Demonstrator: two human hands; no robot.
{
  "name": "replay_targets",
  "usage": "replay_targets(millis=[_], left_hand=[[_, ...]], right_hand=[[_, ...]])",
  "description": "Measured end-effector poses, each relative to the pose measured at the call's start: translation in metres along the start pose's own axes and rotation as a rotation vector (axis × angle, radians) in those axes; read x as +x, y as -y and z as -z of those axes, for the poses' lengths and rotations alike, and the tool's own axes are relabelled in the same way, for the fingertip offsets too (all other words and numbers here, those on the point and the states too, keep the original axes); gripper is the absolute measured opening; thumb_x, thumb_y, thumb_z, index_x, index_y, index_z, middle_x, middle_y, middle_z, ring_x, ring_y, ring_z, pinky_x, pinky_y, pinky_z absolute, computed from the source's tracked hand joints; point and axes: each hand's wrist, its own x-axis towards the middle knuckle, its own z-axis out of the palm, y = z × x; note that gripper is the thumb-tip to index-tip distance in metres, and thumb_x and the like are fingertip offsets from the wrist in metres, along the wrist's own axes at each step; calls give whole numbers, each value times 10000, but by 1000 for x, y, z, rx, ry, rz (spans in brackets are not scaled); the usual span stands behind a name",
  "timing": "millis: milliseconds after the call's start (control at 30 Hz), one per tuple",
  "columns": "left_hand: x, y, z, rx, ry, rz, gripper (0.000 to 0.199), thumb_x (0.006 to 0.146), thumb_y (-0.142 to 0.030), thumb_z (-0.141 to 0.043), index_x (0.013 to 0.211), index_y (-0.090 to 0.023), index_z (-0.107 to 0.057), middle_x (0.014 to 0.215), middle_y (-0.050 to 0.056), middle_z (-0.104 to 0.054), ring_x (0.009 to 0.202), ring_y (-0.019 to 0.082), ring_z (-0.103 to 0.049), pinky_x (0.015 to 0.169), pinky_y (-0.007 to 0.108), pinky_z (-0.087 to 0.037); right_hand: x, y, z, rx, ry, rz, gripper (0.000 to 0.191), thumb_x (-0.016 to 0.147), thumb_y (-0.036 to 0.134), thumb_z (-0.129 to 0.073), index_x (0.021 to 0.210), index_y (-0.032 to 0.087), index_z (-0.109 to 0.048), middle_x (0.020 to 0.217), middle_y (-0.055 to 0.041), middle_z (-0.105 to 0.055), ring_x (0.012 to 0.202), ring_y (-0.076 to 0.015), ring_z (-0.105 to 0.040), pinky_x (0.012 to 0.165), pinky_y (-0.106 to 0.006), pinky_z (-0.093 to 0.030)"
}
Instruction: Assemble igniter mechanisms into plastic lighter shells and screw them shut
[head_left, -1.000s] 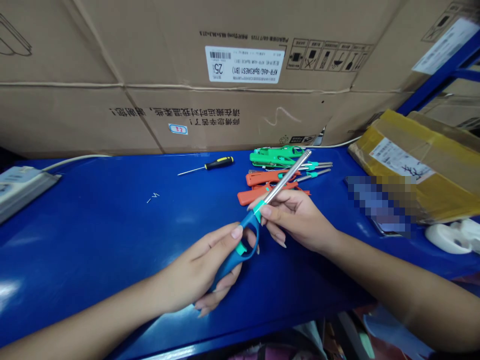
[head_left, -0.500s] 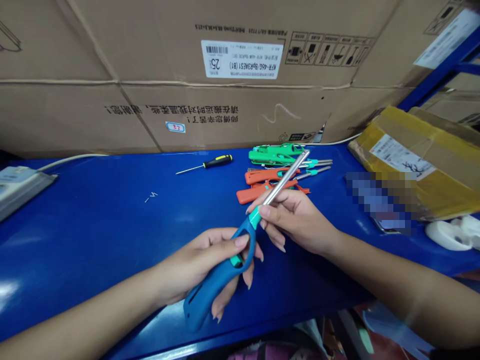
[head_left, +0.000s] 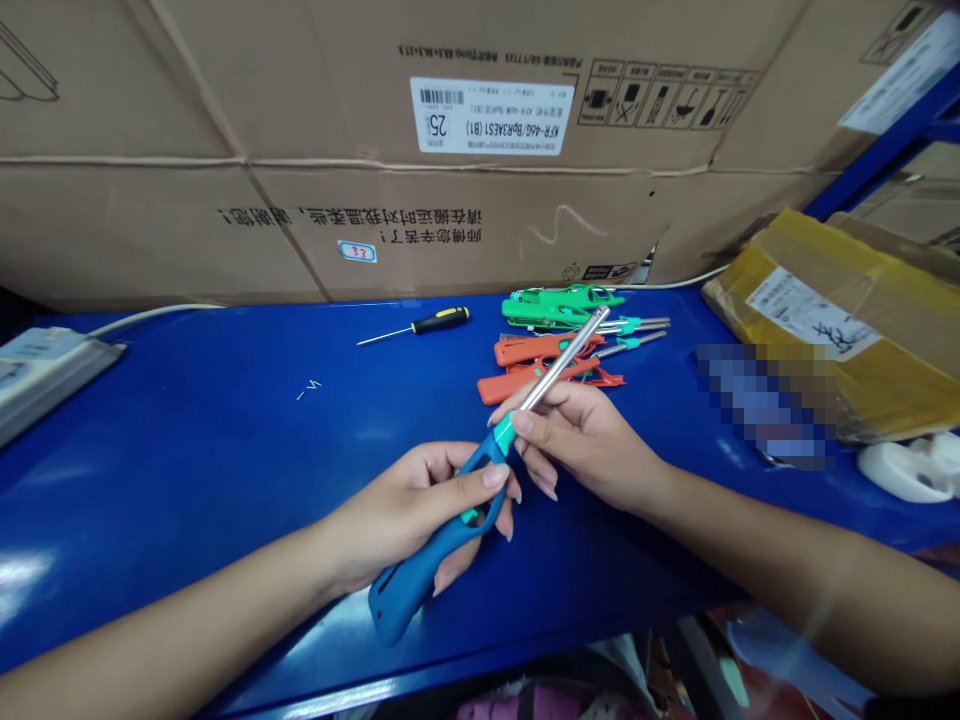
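A blue long-neck gas lighter (head_left: pixel 420 580) with a teal collar and a silver metal tube is held aslant above the table, its tube pointing up and to the right. My left hand (head_left: pixel 420 510) is closed round the handle, the thumb lying across the trigger opening. At the base of the tube, by the teal collar, my right hand (head_left: pixel 592 435) pinches the lighter between thumb and fingers. Behind the tube lie orange lighter parts (head_left: pixel 506 388) and green lighter parts (head_left: pixel 551 310), some with metal tubes.
On the blue table (head_left: pixel 187 480) lie a black and yellow screwdriver (head_left: pixel 441 319) and several small screws (head_left: pixel 309 387). A large cardboard box (head_left: pixel 300 90) stands along the back. To the right are a yellow-taped carton (head_left: pixel 840 310), a blurred-out flat object (head_left: pixel 765 405) and a white object (head_left: pixel 904 470). A power strip (head_left: pixel 52 375) sits left.
My left thumb has shifted slightly up and right along the handle. The lighter's lower end has risen a little. Both hands keep their hold.
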Motion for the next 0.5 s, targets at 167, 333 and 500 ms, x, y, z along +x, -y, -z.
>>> replay_targets(millis=[167,333,500], left_hand=[[-1,1,1,49,-20,-9,336,876,-446,-735,852,-119,-661,715,28,-715,346,40,-544,344,105,-412],[-1,-2,-2,102,-68,-24,330,877,-445,-733,862,-125,-658,731,19,-713,353,34,-541,360,106,-427],[0,-2,-1,63,-85,-30,434,944,-536,-598,878,-112,-669,650,37,-697,349,64,-546,377,137,-461]], right_hand=[[-1,-5,0,10,27,-21,197,899,323,-718,946,139,-668,628,55,-631,421,-44,-549,400,-166,-477],[0,-6,0,36,24,2,218,880,337,-743,923,141,-659,615,58,-625,428,-43,-544,418,-169,-485],[1,-5,2,11,45,12,215,891,342,-728,924,142,-656,586,49,-621,437,-51,-542,421,-168,-453]])
